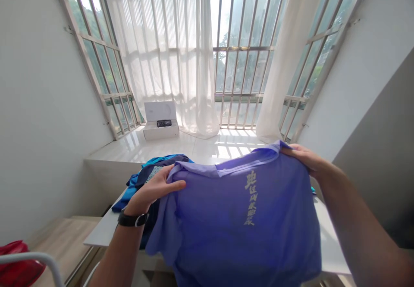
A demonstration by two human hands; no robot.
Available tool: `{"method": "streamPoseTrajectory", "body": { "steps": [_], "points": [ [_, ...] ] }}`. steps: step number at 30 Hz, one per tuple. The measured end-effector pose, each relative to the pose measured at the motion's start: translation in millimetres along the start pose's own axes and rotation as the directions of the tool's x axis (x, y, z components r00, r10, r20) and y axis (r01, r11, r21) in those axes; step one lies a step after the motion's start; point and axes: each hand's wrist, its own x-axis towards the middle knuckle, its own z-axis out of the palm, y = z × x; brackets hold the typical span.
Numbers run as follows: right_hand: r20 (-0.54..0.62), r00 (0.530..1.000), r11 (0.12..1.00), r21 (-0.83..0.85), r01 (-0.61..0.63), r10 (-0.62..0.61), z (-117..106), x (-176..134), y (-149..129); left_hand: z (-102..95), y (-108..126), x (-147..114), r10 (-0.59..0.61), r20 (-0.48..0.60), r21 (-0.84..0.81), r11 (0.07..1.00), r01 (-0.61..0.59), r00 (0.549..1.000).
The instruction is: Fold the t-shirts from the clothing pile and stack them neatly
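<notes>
A purple-blue T-shirt (213, 218) with a vertical line of pale characters hangs spread out between my hands, its neckline upward. My left hand (155, 188), with a black band on the wrist, grips the shirt at the left shoulder, thumb lying over the front. At the opposite shoulder, my right hand (302, 155) pinches the cloth, its fingertips partly hidden behind the fabric. Behind my left hand, a pile of blue and dark clothes (129, 192) lies on the white table (101, 231). The shirt covers most of the table.
An open white box (161, 131) with a black device (164, 123) on it stands on the white window ledge (200, 147). Sheer curtains (161, 54) hang before barred windows. At lower left are a red item (19, 265) and a white curved rail (32, 257).
</notes>
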Motion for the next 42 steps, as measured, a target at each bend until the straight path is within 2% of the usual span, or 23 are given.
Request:
{"method": "streamPoseTrajectory", "body": {
  "steps": [1,2,4,5,6,8,10,12,14,17,20,24,31,34,38,42],
  "points": [
    [0.002,1.000,0.999,-0.039,0.010,-0.010,6.9,1.9,1.1,1.2,-3.5,14.2,-0.003,0.064,0.012,1.000,0.002,0.998],
    [0.003,1.000,0.997,-0.072,0.018,-0.018,14.7,4.5,0.7,4.2,-8.1,29.1,-0.012,0.018,0.103,0.995,0.010,1.000],
    [0.011,0.999,0.991,-0.126,0.034,-0.033,33.1,10.2,-2.8,16.4,-20.1,55.2,-0.028,-0.178,0.387,0.917,0.096,0.984],
    [0.019,0.999,0.987,-0.155,0.036,-0.034,43.7,11.9,-5.0,25.7,-26.6,63.8,0.009,-0.253,0.492,0.862,0.121,0.967],
    [0.030,0.999,0.981,-0.190,0.031,-0.026,55.4,11.8,-7.0,37.0,-32.8,68.8,0.052,-0.269,0.561,0.821,0.112,0.962],
    [0.087,0.996,0.963,-0.269,0.019,0.004,81.6,3.1,-8.8,64.1,-42.8,68.0,0.092,-0.187,0.599,0.800,0.039,0.978],
    [0.207,0.978,0.950,-0.309,0.038,0.028,109.1,-18.6,-7.4,94.5,-49.0,57.4,0.067,0.006,0.585,0.809,-0.058,0.998],
    [0.312,0.950,0.948,-0.311,0.071,0.031,133.6,-48.1,-3.4,124.1,-53.2,43.9,0.011,0.151,0.584,0.806,-0.098,0.988],
    [0.361,0.932,0.947,-0.314,0.074,0.047,151.5,-75.9,1.7,148.9,-57.6,33.2,-0.035,0.214,0.589,0.802,-0.100,0.976],
    [0.399,0.909,0.925,-0.376,0.046,0.117,165.2,-99.1,8.2,172.7,-66.4,27.5,-0.144,0.211,0.651,0.758,-0.029,0.967],
    [0.408,0.900,0.906,-0.422,0.038,0.152,169.9,-98.8,11.3,181.2,-74.1,33.4,-0.221,0.192,0.684,0.729,0.031,0.956],
    [0.418,0.895,0.895,-0.444,0.053,0.154,175.0,-81.4,9.9,182.5,-80.1,49.6,-0.240,0.217,0.672,0.740,0.034,0.946],
    [0.445,0.885,0.889,-0.450,0.089,0.136,183.5,-50.4,12.3,186.5,-98.4,71.0,-0.180,0.181,0.643,0.765,0.022,0.967],
    [0.414,0.904,0.897,-0.432,0.089,0.110,183.1,-43.7,15.7,187.6,-107.5,76.7,-0.169,0.189,0.626,0.780,0.014,0.967],
    [0.324,0.944,0.917,-0.391,0.073,0.063,184.0,-44.7,12.5,191.3,-120.3,82.7,-0.133,0.180,0.599,0.800,-0.001,0.975],
    [0.367,0.923,0.940,-0.340,0.017,0.115,191.6,-54.4,3.0,195.2,-129.2,87.1,-0.102,0.160,0.594,0.804,-0.013,0.982]
  ]
}}
